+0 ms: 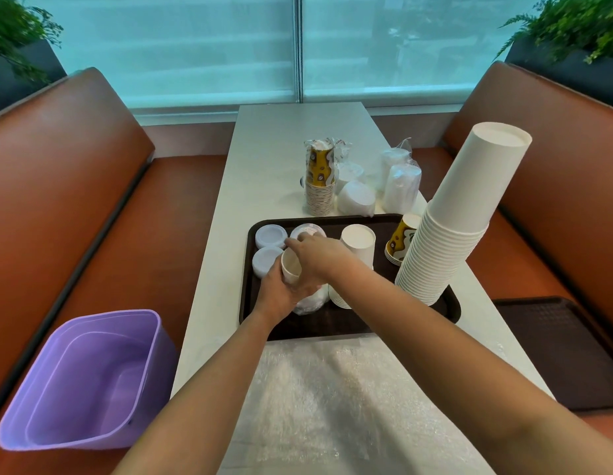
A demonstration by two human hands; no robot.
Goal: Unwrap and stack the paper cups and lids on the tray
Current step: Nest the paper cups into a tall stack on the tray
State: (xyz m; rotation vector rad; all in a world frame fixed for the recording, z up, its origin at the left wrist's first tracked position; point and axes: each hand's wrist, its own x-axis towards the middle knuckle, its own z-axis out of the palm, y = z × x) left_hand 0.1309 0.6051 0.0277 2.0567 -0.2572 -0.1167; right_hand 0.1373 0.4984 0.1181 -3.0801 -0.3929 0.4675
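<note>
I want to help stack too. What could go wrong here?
The tall stack of plain white paper cups at the brown plastic tray's right edge leans and might topple if bumped. The right hand reaches across beside a shorter white cup stack and could knock it over.

A purple bin (89, 378) sits on the left orange bench seat (75, 186). A spare dark tray (558, 351) lies on the right bench (552, 173). Potted ferns (579, 25) flank the blinds-covered window (202, 46) behind the white desk (263, 159).
</note>
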